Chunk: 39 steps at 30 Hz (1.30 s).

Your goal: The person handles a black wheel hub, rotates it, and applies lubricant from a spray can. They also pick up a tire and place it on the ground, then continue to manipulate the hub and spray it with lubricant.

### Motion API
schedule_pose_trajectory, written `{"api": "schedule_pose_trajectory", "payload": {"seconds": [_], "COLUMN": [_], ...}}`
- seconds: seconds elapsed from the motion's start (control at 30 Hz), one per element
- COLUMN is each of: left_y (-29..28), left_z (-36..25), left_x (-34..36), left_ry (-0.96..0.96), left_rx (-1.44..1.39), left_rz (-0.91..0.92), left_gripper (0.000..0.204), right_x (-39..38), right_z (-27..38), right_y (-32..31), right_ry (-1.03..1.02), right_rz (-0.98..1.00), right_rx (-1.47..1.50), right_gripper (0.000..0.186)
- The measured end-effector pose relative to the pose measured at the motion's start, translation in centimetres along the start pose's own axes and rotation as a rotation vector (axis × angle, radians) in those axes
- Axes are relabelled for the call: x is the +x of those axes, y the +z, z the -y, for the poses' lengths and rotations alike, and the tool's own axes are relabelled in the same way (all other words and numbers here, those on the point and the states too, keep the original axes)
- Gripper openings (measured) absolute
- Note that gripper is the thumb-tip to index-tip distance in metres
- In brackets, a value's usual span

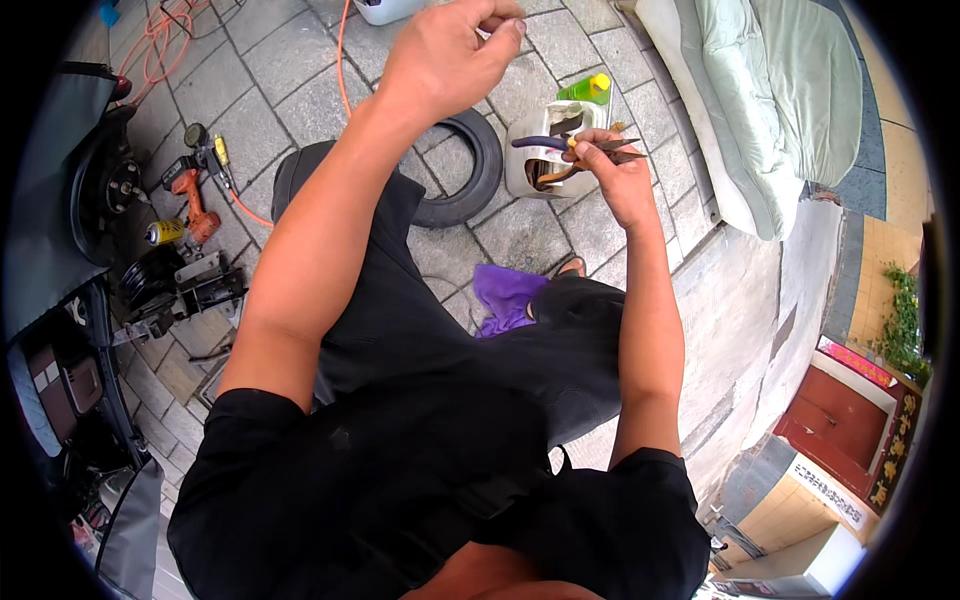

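My right hand [618, 175] is closed around the middle of a pair of long-nosed pliers [622, 146]. The pointed jaws stick out to the right, while the dark blue and orange handles spread to the left. Beneath them stands a cut-open white plastic container [522, 178] with things inside. Higher up and to the left is my left hand [450, 55], its fingers curled inward; whatever they may hold is hidden. A black tyre [487, 155] lies on the paving below that hand, partly covered by my left forearm and leg.
A green bottle [585, 90] lies behind the container. By my feet is a purple cloth [505, 295]. At left are an orange cordless power tool [190, 205], a yellow spray can [164, 232], an orange hose [155, 45] and a vehicle's wheel hub [122, 188]. Pale padded covers [760, 90] lie at right.
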<state>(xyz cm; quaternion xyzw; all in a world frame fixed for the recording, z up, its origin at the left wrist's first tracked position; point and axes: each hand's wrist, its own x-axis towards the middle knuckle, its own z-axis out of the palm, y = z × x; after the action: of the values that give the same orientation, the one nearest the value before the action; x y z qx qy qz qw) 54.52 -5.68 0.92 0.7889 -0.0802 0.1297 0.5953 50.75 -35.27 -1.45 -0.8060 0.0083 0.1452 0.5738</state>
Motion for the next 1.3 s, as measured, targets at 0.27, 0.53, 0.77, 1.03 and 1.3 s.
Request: {"api": "schedule_pose_trajectory", "payload": {"seconds": [0.27, 0.53, 0.77, 1.03, 1.3], "left_y": [-3.9, -4.4, -3.7, -3.7, -4.6], "left_z": [2.6, 3.6, 4.5, 4.0, 3.2], "left_x": [0.2, 0.5, 0.9, 1.1, 0.9], "left_ry": [-0.128, -0.2, -0.209, -0.182, -0.195], "left_rx": [0.188, 0.249, 0.29, 0.31, 0.246], "left_rz": [0.033, -0.034, 0.014, 0.026, -0.066], "left_gripper": [0.028, 0.03, 0.03, 0.033, 0.028], "right_x": [9.8, 15.1, 15.2, 14.9, 17.1], "right_z": [-0.3, -6.7, -9.7, -5.6, -5.5], "right_y": [-4.9, -7.0, -5.9, -4.5, -3.4], "right_ry": [-0.094, -0.024, -0.064, -0.072, -0.08], "right_rz": [-0.309, -0.146, -0.253, -0.238, -0.088], "right_rx": [-0.065, -0.241, -0.376, -0.865, -1.287], "right_gripper": [0.035, 0.036, 0.033, 0.047, 0.041]}}
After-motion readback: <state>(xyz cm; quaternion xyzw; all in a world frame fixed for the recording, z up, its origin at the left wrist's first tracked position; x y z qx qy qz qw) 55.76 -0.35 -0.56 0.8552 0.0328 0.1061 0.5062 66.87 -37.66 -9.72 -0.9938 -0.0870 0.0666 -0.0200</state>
